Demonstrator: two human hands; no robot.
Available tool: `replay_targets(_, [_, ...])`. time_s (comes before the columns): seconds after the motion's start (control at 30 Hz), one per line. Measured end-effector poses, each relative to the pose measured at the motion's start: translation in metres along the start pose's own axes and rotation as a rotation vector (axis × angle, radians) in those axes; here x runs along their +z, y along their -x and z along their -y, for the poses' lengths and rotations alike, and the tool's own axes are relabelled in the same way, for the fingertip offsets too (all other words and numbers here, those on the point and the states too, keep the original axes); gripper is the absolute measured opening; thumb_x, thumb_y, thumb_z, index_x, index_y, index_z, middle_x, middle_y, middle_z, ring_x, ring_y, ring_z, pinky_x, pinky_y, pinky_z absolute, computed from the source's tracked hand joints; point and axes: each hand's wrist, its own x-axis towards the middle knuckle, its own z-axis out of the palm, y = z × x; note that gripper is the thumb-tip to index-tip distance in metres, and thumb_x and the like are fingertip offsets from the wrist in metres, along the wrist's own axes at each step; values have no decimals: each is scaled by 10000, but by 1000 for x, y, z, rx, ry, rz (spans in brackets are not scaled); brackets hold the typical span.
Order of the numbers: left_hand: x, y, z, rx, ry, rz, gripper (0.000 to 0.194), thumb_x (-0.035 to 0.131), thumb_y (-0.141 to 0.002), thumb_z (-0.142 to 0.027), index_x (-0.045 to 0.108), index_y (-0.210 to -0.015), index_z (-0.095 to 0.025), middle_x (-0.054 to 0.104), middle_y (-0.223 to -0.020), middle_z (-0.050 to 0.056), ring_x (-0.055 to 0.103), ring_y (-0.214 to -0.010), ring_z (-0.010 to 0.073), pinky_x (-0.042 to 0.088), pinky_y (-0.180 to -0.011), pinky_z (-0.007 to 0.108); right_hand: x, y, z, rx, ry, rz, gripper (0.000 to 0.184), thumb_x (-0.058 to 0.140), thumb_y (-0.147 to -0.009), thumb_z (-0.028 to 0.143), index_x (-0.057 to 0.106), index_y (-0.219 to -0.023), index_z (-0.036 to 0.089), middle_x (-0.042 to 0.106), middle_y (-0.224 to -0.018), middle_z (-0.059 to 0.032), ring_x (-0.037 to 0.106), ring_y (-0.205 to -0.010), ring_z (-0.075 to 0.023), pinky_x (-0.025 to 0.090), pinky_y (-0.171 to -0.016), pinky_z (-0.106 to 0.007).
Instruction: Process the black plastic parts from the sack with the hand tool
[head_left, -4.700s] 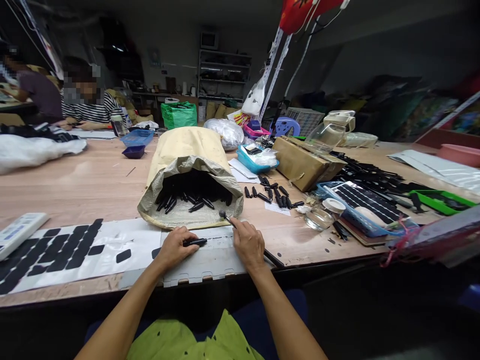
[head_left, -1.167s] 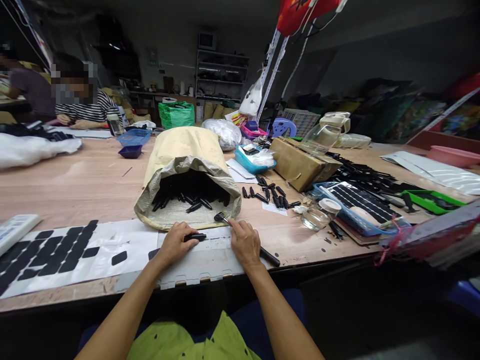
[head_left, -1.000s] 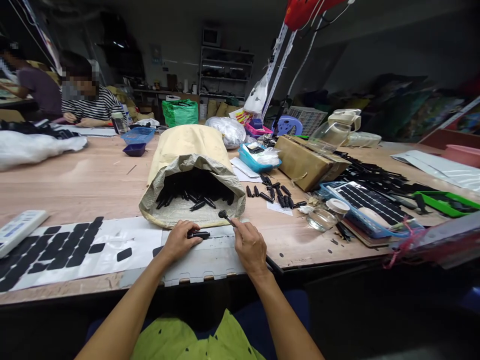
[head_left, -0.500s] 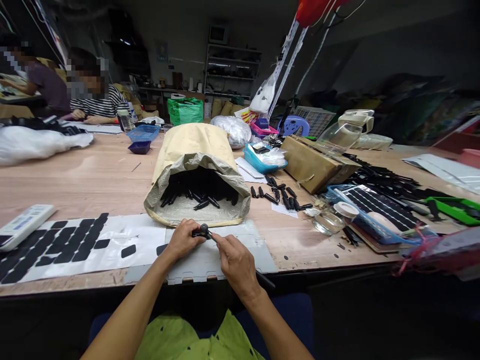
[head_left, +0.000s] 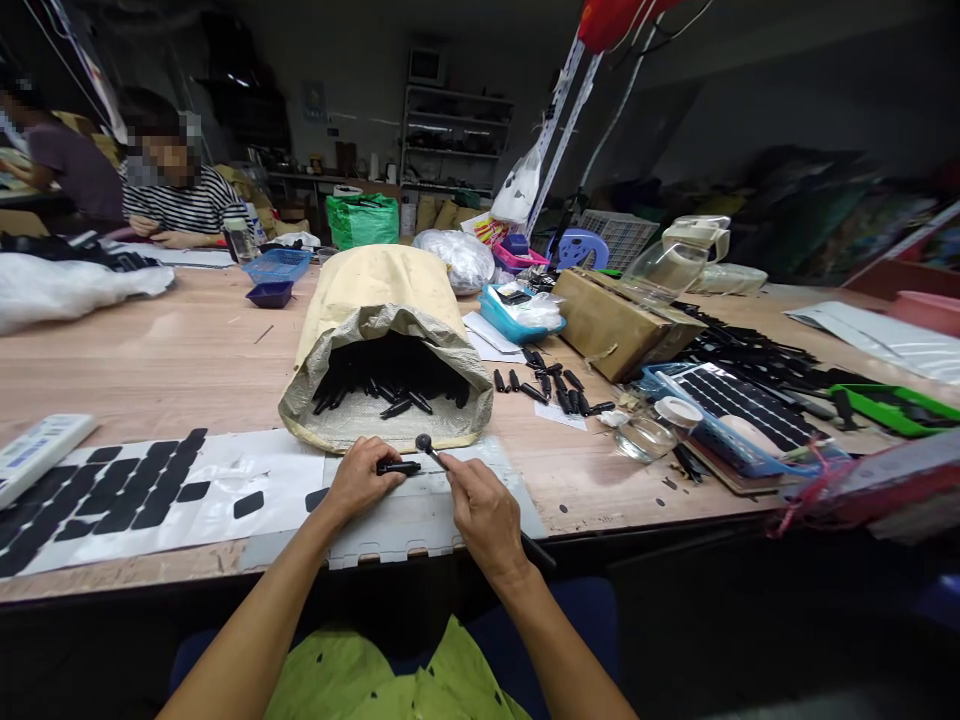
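My left hand (head_left: 364,475) is closed around one end of a black tubular piece (head_left: 399,467), which lies nearly level just above a grey board (head_left: 375,530). My right hand (head_left: 484,505) grips a round-headed tool (head_left: 424,443) with a metal shaft; its dark handle sticks out behind the palm. The tool's head is raised a little above and to the right of the black piece, apart from it. Straight ahead, a cream woven sack (head_left: 375,270) lies on its side with its mouth toward me, and many similar black pieces (head_left: 396,408) are inside.
More black pieces (head_left: 559,390) lie scattered right of the sack. Further right are a cardboard box (head_left: 622,320), a glass jar (head_left: 643,440) and a blue basket (head_left: 720,440). On the left, a white sheet carries black stickers (head_left: 150,485). A person in a striped top (head_left: 187,205) sits across the table.
The tool's round head has lifted off the black piece and moved right with my right hand. My left hand keeps its hold. The view has shifted slightly.
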Motion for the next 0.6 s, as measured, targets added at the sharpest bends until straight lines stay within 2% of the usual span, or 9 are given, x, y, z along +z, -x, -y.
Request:
replay_targets(0.1, [0, 1, -1, 36, -45, 4, 206, 671, -789, -327, 687, -960, -212, 635, -932, 34, 496, -921, 221, 373, -813, 352, 0, -21, -10, 41, 68, -37, 355, 420, -987, 234, 639, -1258, 295, 617, -961, -32, 526, -879, -91, 349, -764, -189])
replay_targets(0.3, [1, 1, 2, 46, -45, 39, 188, 653, -820, -359, 710, -935, -221, 605, -901, 42, 484, -928, 225, 362, -838, 360, 18, -57, -30, 198, 280, 31, 344, 451, -971, 218, 644, -1219, 357, 600, -963, -42, 474, -879, -122, 259, -727, -229])
replay_targets(0.47, [-10, 5, -6, 159, 43, 114, 187, 717, -746, -359, 715, -861, -212, 595, -910, 46, 482, -925, 218, 366, -878, 365, 34, -57, -38, 211, 323, 25, 352, 442, -956, 196, 655, -1189, 352, 586, -975, -59, 442, -877, -135, 239, -734, -251])
replay_targets(0.6, [-19, 34, -29, 253, 36, 272, 115, 721, -714, -315, 703, -776, -220, 588, -934, 46, 483, -941, 223, 369, -882, 364, 36, -55, -40, 171, 343, 0, 331, 441, -952, 220, 653, -1190, 311, 581, -987, -81, 430, -869, -134, 261, -744, -257])
